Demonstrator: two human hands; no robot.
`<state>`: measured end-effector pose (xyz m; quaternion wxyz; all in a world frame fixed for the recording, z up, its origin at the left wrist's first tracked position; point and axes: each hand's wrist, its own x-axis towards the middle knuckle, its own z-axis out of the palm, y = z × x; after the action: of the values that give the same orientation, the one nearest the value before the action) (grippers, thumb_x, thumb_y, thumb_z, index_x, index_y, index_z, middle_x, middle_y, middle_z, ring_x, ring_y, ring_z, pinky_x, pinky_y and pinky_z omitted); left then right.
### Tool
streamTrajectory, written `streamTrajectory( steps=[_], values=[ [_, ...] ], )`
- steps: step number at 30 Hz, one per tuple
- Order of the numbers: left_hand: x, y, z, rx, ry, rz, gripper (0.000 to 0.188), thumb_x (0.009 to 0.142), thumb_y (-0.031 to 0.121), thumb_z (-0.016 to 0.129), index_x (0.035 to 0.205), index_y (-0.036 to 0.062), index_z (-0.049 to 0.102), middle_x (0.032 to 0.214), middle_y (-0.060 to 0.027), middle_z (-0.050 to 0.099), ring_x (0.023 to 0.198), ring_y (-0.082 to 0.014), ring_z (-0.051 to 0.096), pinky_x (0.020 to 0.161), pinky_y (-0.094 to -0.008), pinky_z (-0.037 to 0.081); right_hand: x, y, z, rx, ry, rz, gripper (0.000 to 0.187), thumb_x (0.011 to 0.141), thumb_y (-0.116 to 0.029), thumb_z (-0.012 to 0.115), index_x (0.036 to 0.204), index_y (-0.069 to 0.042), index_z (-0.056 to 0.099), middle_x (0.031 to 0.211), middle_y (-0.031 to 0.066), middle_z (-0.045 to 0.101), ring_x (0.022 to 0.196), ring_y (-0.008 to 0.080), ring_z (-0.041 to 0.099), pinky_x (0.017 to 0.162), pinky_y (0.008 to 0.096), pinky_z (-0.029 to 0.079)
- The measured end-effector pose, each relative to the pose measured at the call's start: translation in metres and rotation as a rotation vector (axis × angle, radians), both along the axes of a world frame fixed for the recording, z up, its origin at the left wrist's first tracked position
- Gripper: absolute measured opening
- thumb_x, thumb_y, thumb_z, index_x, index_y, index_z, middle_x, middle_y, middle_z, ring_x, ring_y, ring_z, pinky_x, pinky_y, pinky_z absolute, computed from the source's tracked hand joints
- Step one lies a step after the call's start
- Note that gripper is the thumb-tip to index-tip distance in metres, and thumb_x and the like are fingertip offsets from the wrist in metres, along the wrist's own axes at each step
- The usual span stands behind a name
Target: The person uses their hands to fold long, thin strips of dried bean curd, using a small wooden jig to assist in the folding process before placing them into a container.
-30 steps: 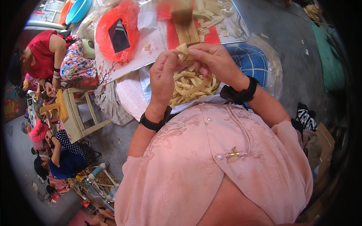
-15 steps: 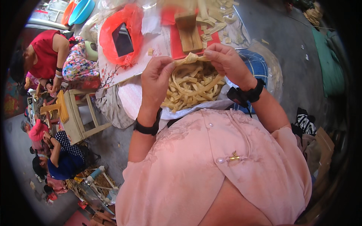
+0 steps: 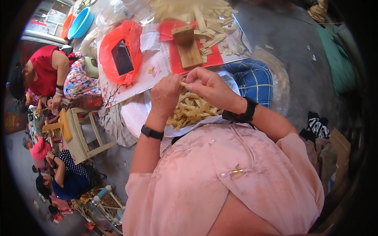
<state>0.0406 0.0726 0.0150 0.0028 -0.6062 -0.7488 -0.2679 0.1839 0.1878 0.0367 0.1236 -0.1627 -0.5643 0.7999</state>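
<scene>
Left hand (image 3: 166,93), right hand (image 3: 214,89) drawn closer together; fingers (image 3: 195,88) pinching pale strip (image 3: 184,84); white bag (image 3: 231,81) holds loose strips (image 3: 193,110).

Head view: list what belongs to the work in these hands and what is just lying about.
Part of the work, it seems:
left hand and right hand, together at a pale strip
pile of strips below them
loose strips on the table
wooden block, probably

Apparently just lying about:
phone on a red plastic bag
blue basin
orange basin
</scene>
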Motion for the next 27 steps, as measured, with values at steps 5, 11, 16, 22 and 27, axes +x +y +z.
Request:
streamTrajectory(
  steps=[5, 11, 16, 22, 27],
  values=[
    [-0.022, 0.013, -0.015, 0.037, -0.260, -0.041, 0.009, 0.090, 0.008, 0.057, 0.099, 0.0077, 0.056, 0.072, -0.0051, 0.059, 0.057, -0.0231, 0.056, 0.054, -0.0339, 0.045, -0.008, 0.016, 0.002, 0.187, -0.040, -0.077, 0.014, 0.092, -0.014, 0.063, 0.097, -0.002, 0.057, 0.073, -0.0033, 0.059, 0.065, 0.0009, 0.052, 0.055, 0.0192, 0.040],
    [-0.023, 0.029, -0.004, 0.044, -1.529, -0.073, 0.017, 0.098, 0.016, 0.054, 0.111, 0.0055, 0.056, 0.074, 0.0060, 0.049, 0.061, -0.0019, 0.043, 0.055, -0.0177, 0.036, -0.015, 0.066, -0.023, 0.494, -0.164, -0.182, 0.022, 0.088, -0.019, 0.067, 0.078, 0.000, 0.064, 0.061, -0.0029, 0.053, 0.059, 0.0037, 0.048, 0.052, 0.0222, 0.038],
    [-0.033, 0.048, -0.017, 0.056, -1.119, 0.045, 0.017, 0.098, 0.018, 0.055, 0.105, 0.0035, 0.058, 0.079, 0.0033, 0.052, 0.067, -0.0056, 0.048, 0.060, -0.0222, 0.041, -0.025, 0.072, -0.019, 0.426, -0.272, -0.210, 0.027, 0.087, -0.023, 0.068, 0.075, 0.001, 0.063, 0.060, -0.0011, 0.052, 0.058, 0.0072, 0.046, 0.052, 0.0262, 0.039],
    [-0.050, 0.071, -0.039, 0.047, -0.937, 0.071, 0.020, 0.093, 0.019, 0.058, 0.101, 0.0005, 0.059, 0.077, -0.0021, 0.059, 0.071, -0.0135, 0.055, 0.065, -0.0288, 0.046, -0.041, 0.083, -0.032, 0.545, -0.197, -0.288, 0.027, 0.087, -0.023, 0.064, 0.077, 0.002, 0.063, 0.063, 0.0072, 0.057, 0.059, 0.0149, 0.053, 0.056, 0.0313, 0.042],
    [-0.032, 0.065, -0.020, -0.106, -0.440, 0.259, 0.022, 0.089, 0.019, 0.057, 0.101, 0.0007, 0.061, 0.079, -0.0142, 0.064, 0.073, -0.0301, 0.061, 0.070, -0.0371, 0.049, -0.031, 0.082, -0.044, 0.902, -0.329, -0.341, 0.026, 0.090, -0.024, 0.058, 0.080, -0.001, 0.063, 0.072, 0.0189, 0.063, 0.068, 0.0343, 0.062, 0.062, 0.0433, 0.047]
  ],
)
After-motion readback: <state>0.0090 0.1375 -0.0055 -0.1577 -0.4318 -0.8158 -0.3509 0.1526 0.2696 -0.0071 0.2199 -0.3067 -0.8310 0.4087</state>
